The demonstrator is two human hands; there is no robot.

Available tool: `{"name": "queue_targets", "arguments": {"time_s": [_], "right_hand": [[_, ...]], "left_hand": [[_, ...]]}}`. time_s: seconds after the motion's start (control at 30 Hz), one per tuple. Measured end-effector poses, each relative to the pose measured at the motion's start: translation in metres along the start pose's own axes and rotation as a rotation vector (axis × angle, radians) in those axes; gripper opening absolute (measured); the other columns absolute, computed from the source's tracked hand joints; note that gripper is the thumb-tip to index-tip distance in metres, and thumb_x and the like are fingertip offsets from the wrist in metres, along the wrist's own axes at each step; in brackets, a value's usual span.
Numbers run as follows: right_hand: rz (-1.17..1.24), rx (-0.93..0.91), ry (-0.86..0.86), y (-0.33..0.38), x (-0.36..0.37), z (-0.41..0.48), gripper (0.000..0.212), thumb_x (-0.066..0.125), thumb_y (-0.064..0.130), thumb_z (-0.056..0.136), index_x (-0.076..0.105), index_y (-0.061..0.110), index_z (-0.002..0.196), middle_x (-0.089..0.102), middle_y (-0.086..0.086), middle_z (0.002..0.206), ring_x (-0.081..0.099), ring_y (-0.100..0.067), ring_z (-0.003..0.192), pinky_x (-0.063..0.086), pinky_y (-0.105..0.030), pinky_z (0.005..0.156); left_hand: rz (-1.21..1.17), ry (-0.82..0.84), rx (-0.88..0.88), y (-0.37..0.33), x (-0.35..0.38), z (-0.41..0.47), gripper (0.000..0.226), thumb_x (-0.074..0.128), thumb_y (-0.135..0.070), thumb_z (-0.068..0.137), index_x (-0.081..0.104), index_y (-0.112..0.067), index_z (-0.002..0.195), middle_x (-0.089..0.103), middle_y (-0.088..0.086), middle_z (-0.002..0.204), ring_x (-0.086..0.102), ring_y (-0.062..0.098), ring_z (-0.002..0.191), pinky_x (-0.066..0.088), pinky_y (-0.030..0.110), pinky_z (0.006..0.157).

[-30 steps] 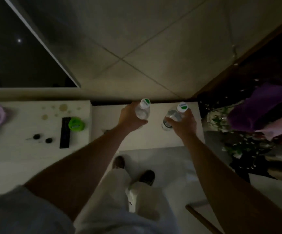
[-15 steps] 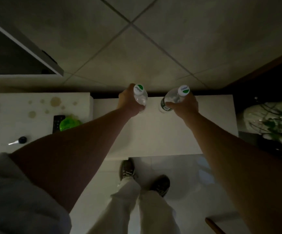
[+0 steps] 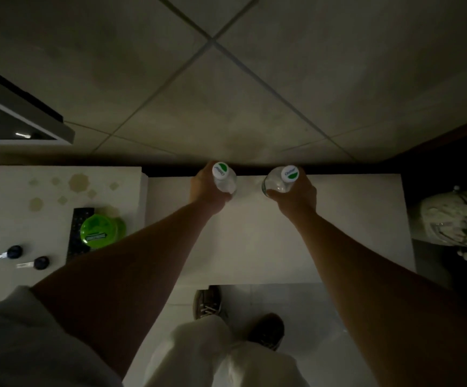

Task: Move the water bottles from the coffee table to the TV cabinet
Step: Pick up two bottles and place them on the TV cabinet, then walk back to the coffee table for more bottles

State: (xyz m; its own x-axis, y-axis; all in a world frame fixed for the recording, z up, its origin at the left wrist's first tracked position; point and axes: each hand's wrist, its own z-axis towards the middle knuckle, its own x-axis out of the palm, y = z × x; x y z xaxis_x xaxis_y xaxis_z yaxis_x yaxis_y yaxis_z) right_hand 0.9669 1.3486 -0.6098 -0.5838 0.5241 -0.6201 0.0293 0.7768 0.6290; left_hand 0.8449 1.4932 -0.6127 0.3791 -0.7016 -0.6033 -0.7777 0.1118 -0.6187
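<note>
Two clear water bottles with white-and-green caps are in my hands over the back edge of the white TV cabinet (image 3: 338, 219). My left hand (image 3: 207, 191) is wrapped around the left bottle (image 3: 224, 181). My right hand (image 3: 296, 195) grips the right bottle (image 3: 278, 182), which leans slightly left. Both bottles are close to the tiled wall. I cannot tell whether their bases touch the cabinet top.
On the lower white cabinet section at the left lie a green round container (image 3: 101, 231), a black remote (image 3: 77, 233) and two keys (image 3: 14, 252). A TV corner (image 3: 22, 118) hangs at upper left. A vase with a plant (image 3: 455, 219) stands at the right.
Both hands have carried the bottles farther back toward the wall over the cabinet. I have stepped closer, and the right bottle is more upright than before.
</note>
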Motion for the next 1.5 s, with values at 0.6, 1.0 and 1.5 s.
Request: {"name": "queue_targets", "arguments": {"time_s": [0.6,1.0,1.5], "right_hand": [[-0.033,-0.043,0.052,-0.023,0.021,0.018,0.096,0.087,0.031,0.069,0.035,0.015,0.147,0.05,-0.009,0.144,0.047,-0.028,0.134,0.042,-0.036,0.105],[0.135,0.19,0.105,0.029,-0.018,-0.143,0.081,0.075,0.041,0.082,0.036,0.007,0.145,0.046,-0.016,0.146,0.048,-0.031,0.131,0.041,-0.034,0.103],[0.038,-0.624,0.517,0.216,-0.128,-0.43,0.032,0.06,0.032,0.095,0.063,0.012,0.12,0.066,0.002,0.107,0.059,-0.01,0.093,0.041,-0.014,0.065]], "left_hand": [[0.036,0.019,-0.005,0.019,0.018,-0.003,0.092,0.09,-0.016,0.066,0.042,-0.021,0.145,0.059,0.006,0.135,0.053,0.027,0.126,0.043,0.032,0.099],[-0.169,-0.122,-0.126,-0.006,-0.076,-0.132,0.049,0.078,-0.025,0.082,0.058,-0.016,0.125,0.062,0.005,0.126,0.06,0.022,0.113,0.044,0.025,0.083],[-0.034,-0.679,-0.06,0.003,-0.291,-0.56,0.016,0.072,-0.036,0.086,0.066,-0.031,0.1,0.071,-0.012,0.094,0.068,0.005,0.081,0.058,0.029,0.078]]}}
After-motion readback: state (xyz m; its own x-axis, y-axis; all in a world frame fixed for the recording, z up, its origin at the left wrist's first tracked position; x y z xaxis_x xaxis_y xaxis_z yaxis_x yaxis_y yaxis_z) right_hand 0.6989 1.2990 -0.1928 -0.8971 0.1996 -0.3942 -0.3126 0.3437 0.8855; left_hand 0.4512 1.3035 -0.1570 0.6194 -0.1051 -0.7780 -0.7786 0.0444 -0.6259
